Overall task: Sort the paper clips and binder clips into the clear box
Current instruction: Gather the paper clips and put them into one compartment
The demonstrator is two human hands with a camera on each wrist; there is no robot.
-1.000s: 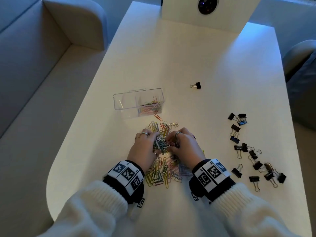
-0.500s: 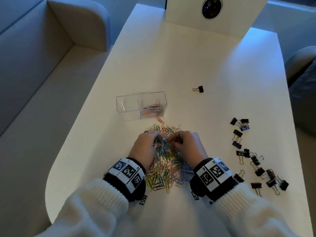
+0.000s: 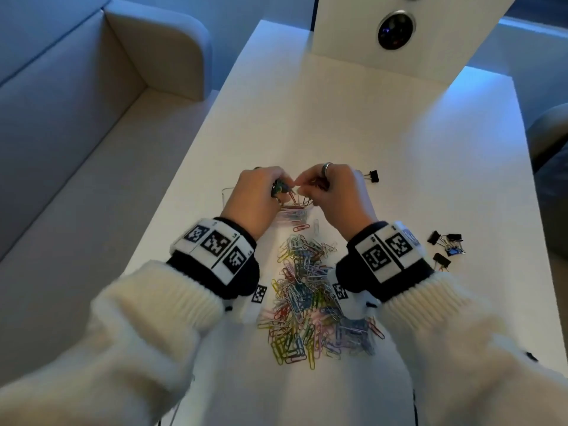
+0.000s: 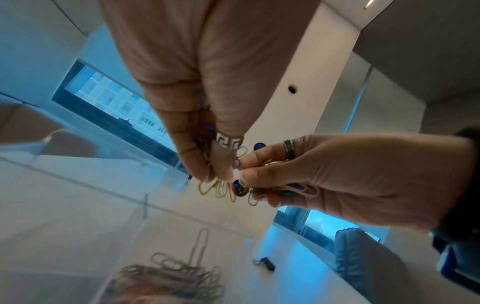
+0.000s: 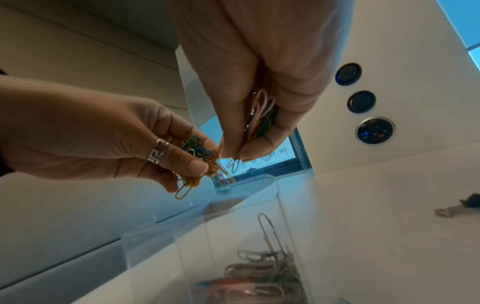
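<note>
Both hands are pinching bunches of coloured paper clips over the clear box: the left hand is curling thumb and fingers round one tangle, the right hand is clamping another, fingertips almost touching. Some clips are already lying in the box's right compartment. A big pile is waiting on the table just behind the box, and the binder clips are sitting untouched at the right, so most sorting seems left.
</note>
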